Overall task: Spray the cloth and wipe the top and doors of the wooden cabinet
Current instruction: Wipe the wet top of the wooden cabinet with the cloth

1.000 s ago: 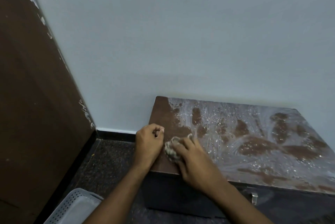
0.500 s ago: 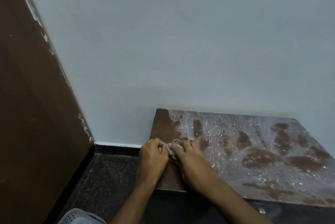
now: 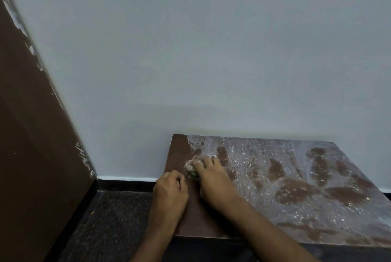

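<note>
The wooden cabinet's top (image 3: 296, 187) is brown and streaked with whitish wet smears and droplets over most of its surface; a strip along its left edge is plain brown. My right hand (image 3: 213, 181) presses a small bunched, speckled cloth (image 3: 191, 168) onto the top near the back left corner, fingers curled over it. My left hand (image 3: 170, 189) rests on the cabinet's left edge in a loose fist, just beside the cloth, with nothing seen in it. The doors are out of sight below the frame.
A pale blue wall (image 3: 211, 60) rises directly behind the cabinet. A dark brown door or panel (image 3: 31, 155) with chipped paint stands at the left. Dark speckled floor (image 3: 114, 219) and a black skirting strip lie between it and the cabinet.
My right hand has pushed the cloth away from the front edge toward the back left corner. The left hand stayed at the left edge. The view has tilted up; the white basket has left the frame.
</note>
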`<state>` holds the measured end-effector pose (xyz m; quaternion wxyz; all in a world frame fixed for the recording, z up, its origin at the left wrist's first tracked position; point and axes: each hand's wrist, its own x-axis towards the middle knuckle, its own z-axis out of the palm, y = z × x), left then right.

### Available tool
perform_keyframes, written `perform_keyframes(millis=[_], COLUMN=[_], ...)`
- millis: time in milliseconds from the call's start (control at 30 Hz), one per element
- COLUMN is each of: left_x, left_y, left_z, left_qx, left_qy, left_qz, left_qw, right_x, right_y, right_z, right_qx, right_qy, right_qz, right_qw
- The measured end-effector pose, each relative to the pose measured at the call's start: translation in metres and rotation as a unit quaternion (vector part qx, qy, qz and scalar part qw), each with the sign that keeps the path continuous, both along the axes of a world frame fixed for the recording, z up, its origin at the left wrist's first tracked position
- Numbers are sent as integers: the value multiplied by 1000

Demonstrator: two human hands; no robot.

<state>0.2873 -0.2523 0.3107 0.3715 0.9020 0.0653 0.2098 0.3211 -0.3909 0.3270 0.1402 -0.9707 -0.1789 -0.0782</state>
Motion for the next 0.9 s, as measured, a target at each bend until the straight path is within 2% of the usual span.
perform_keyframes(millis=[100, 267, 400, 433, 533, 567, 733, 800, 900], left_x=[2, 19, 37, 40, 39, 38, 32, 32, 36], left_y=[2, 8, 11, 11, 13, 14, 23, 23, 21], left_z=[0, 19, 28, 27, 22, 20, 15, 17, 18], left_qx=[-28, -49, -68, -76, -83, -85, -83, -85, -78], left_qy=[14, 14, 14, 16, 13, 11, 15, 23, 36], left_qz=[9, 3, 13, 14, 18, 19, 29, 29, 21], left_qw=[999, 999, 998, 997, 996, 996, 996, 996, 996], right_x=[14, -5, 1, -6, -42, -46, -3, -6, -32], right_y=[-5, 1, -7, -2, 5, -2, -33, -23, -16], right_z=[11, 5, 11, 10, -4, -7, 5, 7, 0], right_qx=[16, 21, 54, 62, 78, 79, 91, 89, 82], right_qy=[24, 36, 29, 19, 2, 2, 23, 26, 27], right_qz=[-85, 26, -62, -44, 101, 113, -35, -7, 93], right_qw=[996, 999, 996, 997, 992, 990, 995, 996, 992])
